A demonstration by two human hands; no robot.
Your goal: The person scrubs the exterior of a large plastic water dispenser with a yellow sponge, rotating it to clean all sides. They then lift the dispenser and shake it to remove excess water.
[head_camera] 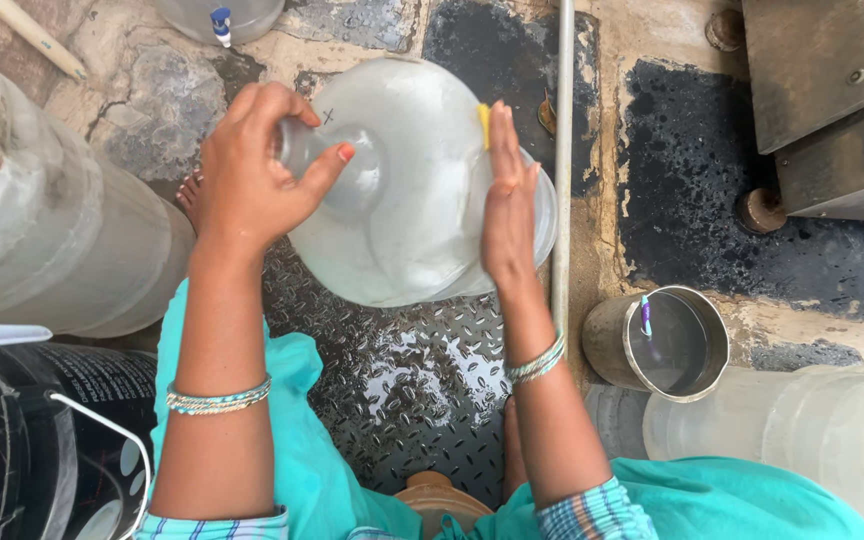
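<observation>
While the big clear water jug (407, 190) lies tipped on its side over the wet checker-plate floor (402, 380), its long axis runs left to right between my hands, neck to the left; my left hand (252, 175) is curled around the neck, thumb over it; my right hand (507, 200) lies flat, fingers straight and together, against the wide body, forearms angled inward.
</observation>
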